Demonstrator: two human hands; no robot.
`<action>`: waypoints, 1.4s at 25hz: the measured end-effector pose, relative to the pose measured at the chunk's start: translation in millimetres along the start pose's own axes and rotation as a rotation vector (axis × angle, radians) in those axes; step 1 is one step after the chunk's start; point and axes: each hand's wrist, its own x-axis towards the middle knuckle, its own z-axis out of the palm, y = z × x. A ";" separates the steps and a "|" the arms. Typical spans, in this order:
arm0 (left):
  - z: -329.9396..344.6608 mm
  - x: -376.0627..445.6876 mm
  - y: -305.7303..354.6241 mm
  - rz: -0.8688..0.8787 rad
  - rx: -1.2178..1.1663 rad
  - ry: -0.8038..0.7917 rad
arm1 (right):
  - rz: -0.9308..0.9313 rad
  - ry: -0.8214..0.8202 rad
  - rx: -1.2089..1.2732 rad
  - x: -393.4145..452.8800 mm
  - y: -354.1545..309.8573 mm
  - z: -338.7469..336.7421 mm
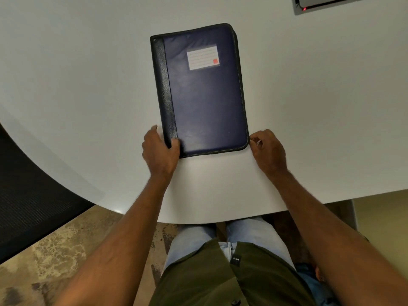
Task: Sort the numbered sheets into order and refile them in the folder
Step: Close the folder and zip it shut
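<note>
Seen from above, nearest the camera are the seated person's lap, an olive green garment (198,277) over pale blue trousers (189,241), and two bare forearms reaching forward onto a white table (77,85). The table's near edge curves just above the knees. Mottled tan flooring (59,250) shows below it at the left, and a dark mesh chair (28,202) sits at the far left.

The left hand (160,149) grips the near left corner of a closed folder (205,96). Its thumb lies on top of the cover and its fingers curl round the spine edge. The right hand (268,149) is at the folder's near right corner, fingers curled and fingertips pinched together right against the zipped edge. Something small seems to be held between them there, but it is too small to make out.

The folder lies flat on the table, straight ahead of the person and tilted slightly, its top leaning to the left. It is dark navy with a black textured strip along the left spine side and a zip running round its rim. A white lined label (203,57) with a small red square sits in a clear pocket on the upper part of the cover.

At the far right corner of the table, a grey device (318,5) with a tiny red light is cut off by the frame edge.
</note>
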 end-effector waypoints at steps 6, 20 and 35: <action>61.6 40.8 55.1 -0.009 0.093 0.106 | -0.084 0.017 0.015 0.7 8.3 3.9; 95.4 40.8 37.4 0.127 0.376 0.193 | -0.144 0.207 -0.071 52.8 19.5 12.6; 95.6 36.5 34.8 0.171 0.393 0.259 | -0.249 0.282 -0.002 215.6 -28.8 0.8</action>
